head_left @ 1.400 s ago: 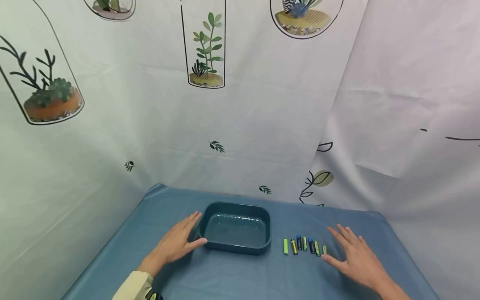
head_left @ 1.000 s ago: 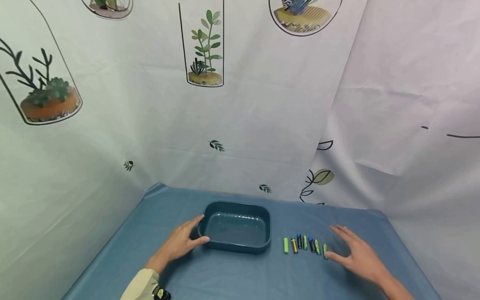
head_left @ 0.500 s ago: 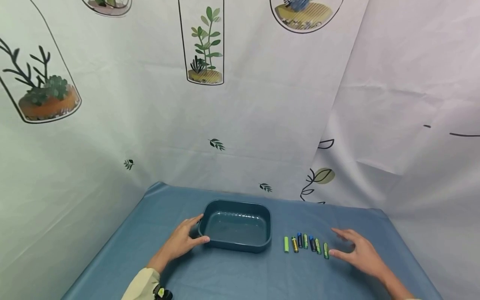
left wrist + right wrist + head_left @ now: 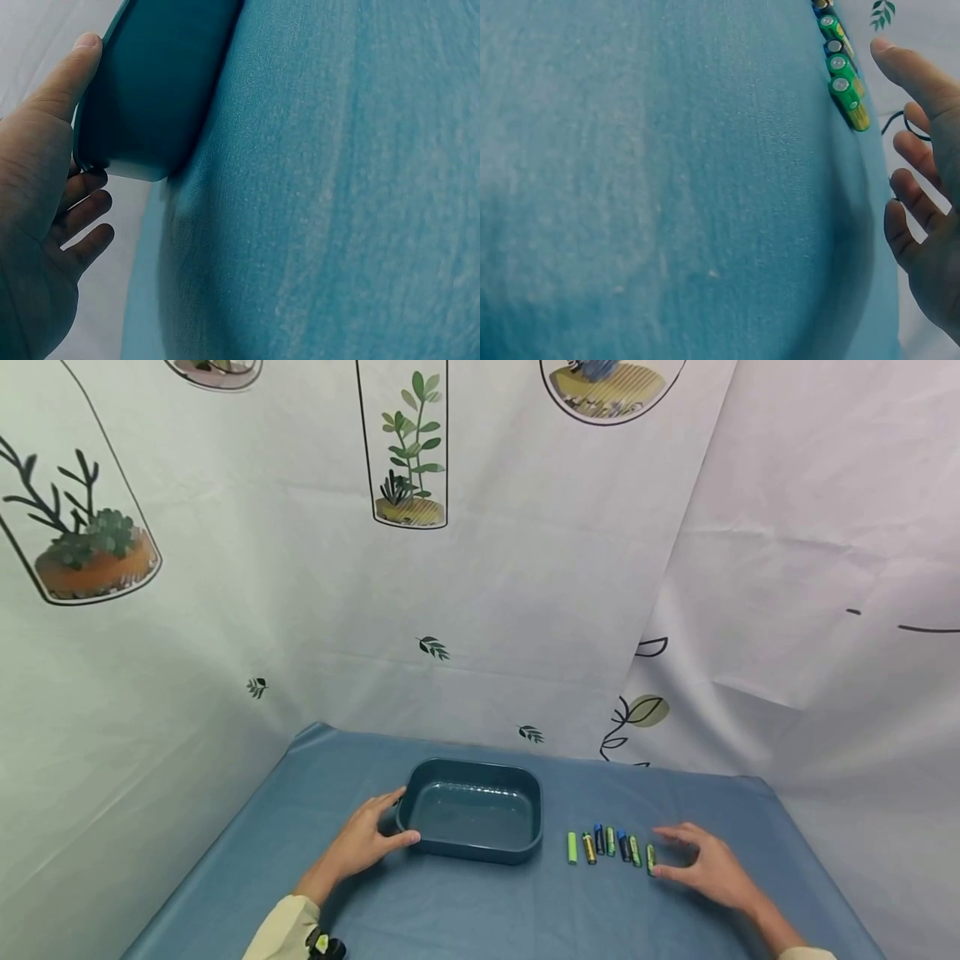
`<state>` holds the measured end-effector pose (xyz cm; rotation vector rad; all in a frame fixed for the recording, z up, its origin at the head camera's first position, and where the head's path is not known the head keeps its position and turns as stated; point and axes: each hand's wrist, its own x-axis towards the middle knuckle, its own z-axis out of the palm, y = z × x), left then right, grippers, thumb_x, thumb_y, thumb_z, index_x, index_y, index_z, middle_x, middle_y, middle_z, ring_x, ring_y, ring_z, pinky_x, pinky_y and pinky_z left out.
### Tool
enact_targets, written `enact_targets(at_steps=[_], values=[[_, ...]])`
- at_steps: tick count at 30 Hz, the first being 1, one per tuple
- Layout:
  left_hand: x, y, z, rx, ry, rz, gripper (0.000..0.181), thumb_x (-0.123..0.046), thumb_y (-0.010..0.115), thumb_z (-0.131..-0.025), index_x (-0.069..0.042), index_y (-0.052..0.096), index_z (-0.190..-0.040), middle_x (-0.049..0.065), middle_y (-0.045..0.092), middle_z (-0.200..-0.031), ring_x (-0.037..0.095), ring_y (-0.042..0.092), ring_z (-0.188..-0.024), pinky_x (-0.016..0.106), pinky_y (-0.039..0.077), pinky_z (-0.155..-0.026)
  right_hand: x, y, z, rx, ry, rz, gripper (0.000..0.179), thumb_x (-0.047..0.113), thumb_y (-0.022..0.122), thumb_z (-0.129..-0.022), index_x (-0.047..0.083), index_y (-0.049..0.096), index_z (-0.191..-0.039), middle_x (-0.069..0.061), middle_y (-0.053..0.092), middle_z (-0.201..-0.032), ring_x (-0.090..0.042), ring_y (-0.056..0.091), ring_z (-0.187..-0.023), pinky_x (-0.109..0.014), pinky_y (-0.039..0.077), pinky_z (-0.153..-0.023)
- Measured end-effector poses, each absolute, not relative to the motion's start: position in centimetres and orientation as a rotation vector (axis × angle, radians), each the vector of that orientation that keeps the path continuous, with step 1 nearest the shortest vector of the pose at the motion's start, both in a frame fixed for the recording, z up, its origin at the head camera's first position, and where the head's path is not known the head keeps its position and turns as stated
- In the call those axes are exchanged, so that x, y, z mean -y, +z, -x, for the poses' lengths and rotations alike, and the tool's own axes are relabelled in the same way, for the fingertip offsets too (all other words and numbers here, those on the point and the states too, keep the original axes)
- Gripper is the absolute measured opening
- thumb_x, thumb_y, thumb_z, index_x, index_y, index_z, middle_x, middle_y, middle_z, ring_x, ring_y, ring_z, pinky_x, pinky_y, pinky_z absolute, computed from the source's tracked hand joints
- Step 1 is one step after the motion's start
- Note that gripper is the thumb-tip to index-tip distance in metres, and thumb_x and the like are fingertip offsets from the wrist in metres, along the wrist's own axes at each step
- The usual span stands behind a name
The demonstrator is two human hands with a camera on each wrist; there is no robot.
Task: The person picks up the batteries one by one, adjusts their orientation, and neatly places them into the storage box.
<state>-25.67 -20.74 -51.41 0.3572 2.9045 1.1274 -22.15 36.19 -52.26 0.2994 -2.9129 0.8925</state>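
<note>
A dark teal rectangular baking dish (image 4: 474,848) stands on the blue cloth. My left hand (image 4: 362,842) holds its left end, thumb at the near corner and fingers at the far side. In the left wrist view the thumb lies along the rim of the dish (image 4: 161,82), with the other fingers beneath its end. To the right of the dish several batteries lie in an uneven row, from a plain lime-green battery (image 4: 572,848) to a green battery (image 4: 650,860) at the right end. Beside that last one hovers my right hand (image 4: 711,867), thumb and fingers apart, holding nothing.
Blue cloth (image 4: 465,914) covers the table, bordered at the back and sides by pale fabric (image 4: 487,610) printed with plants. A dark band (image 4: 324,945) sits on the left wrist.
My left hand has closed in on the dish's left end. The right hand has drawn its fingers lower and closer to the thumb near the end battery. The batteries have not moved.
</note>
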Motion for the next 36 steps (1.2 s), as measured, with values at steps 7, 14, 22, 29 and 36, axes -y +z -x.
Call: enact_targets(at_steps=[7, 14, 22, 29, 36], values=[[20.7, -51.4, 25.5, -2.914, 1.115, -0.338, 0.088, -0.053, 0.079, -0.086, -0.013, 0.044, -0.157, 0.026, 0.044, -0.155, 0.054, 0.034, -0.144, 0.074, 0.034, -0.105, -36.2, -53.2, 22.6, 2.931, 0.9, -0.273, 0.066, 0.055, 0.088, -0.074, 0.015, 0.074, -0.124, 0.004, 0.068, -0.108, -0.015, 0.062, -0.097, -0.038, 0.052, -0.079], [20.6, -51.3, 25.4, -2.908, 1.119, -0.325, 0.088, -0.052, 0.079, -0.086, -0.013, 0.044, -0.157, 0.026, 0.043, -0.155, 0.054, 0.032, -0.145, 0.074, 0.034, -0.105, -36.4, -53.8, 23.0, 2.946, 0.918, -0.222, 0.067, 0.056, 0.088, -0.073, 0.016, 0.074, -0.125, 0.004, 0.066, -0.102, -0.017, 0.059, -0.096, -0.04, 0.049, -0.079], [20.6, -51.5, 25.3, -2.917, 1.13, -0.316, 0.088, -0.051, 0.08, -0.085, -0.014, 0.045, -0.156, 0.025, 0.045, -0.154, 0.051, 0.038, -0.142, 0.073, 0.037, -0.103, -36.4, -54.0, 22.9, 2.987, 0.868, -0.24, 0.069, 0.055, 0.089, -0.073, 0.014, 0.074, -0.126, 0.002, 0.064, -0.102, -0.016, 0.056, -0.093, -0.037, 0.047, -0.075], [20.6, -51.5, 25.2, -2.908, 1.139, -0.31, 0.089, -0.053, 0.08, -0.085, -0.015, 0.044, -0.157, 0.024, 0.045, -0.155, 0.05, 0.04, -0.141, 0.071, 0.039, -0.104, -36.3, -53.9, 22.8, 3.012, 0.855, -0.258, 0.061, 0.053, 0.089, -0.073, 0.015, 0.077, -0.12, 0.0, 0.066, -0.105, -0.019, 0.057, -0.096, -0.04, 0.047, -0.076], [20.6, -51.6, 25.5, -2.917, 1.163, -0.313, 0.089, -0.053, 0.081, -0.084, -0.015, 0.045, -0.157, 0.024, 0.045, -0.154, 0.048, 0.044, -0.139, 0.069, 0.042, -0.102, -36.4, -54.1, 22.8, 2.987, 0.864, -0.273, 0.053, 0.05, 0.089, -0.075, 0.016, 0.078, -0.113, 0.002, 0.063, -0.1, -0.017, 0.054, -0.092, -0.038, 0.045, -0.074]])
